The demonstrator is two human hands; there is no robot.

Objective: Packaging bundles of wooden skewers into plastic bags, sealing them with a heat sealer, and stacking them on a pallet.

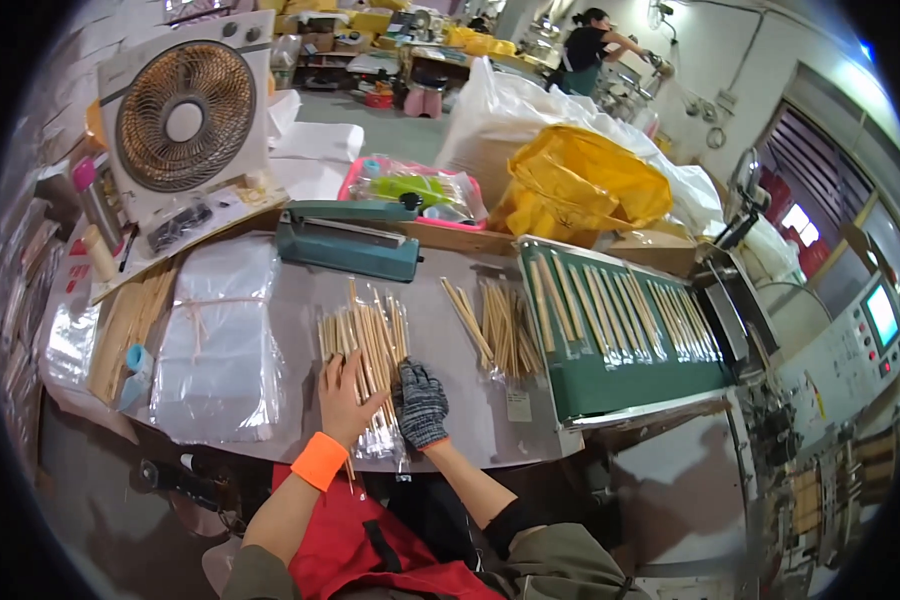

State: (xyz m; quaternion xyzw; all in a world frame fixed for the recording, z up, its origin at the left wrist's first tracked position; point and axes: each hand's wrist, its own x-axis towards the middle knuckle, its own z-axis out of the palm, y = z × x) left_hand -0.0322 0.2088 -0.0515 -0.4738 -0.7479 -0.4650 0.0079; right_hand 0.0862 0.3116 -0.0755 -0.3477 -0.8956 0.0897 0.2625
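Observation:
A loose pile of thin wooden sticks in clear plastic sleeves (367, 335) lies in front of me on the grey table. My left hand (346, 400), bare with an orange wristband, rests over the pile's left side, fingers spread and thumb stretched toward the middle. At the pile's right edge is my right hand (422, 405) in a grey knit glove, its fingers curled in against the sleeved sticks; the fingertips are partly hidden. To the right lies a smaller pile of sleeved sticks (508, 325). Further right, more sleeved sticks (610, 305) lie in rows on a green conveyor belt (650, 385).
A teal bar sealer (350, 250) stands behind the pile. Left of it lies a tied stack of clear plastic bags (215, 350). A box fan (185, 120), a pink basket (480, 205) and a yellow bag (580, 185) stand behind. A person (595, 55) works far off.

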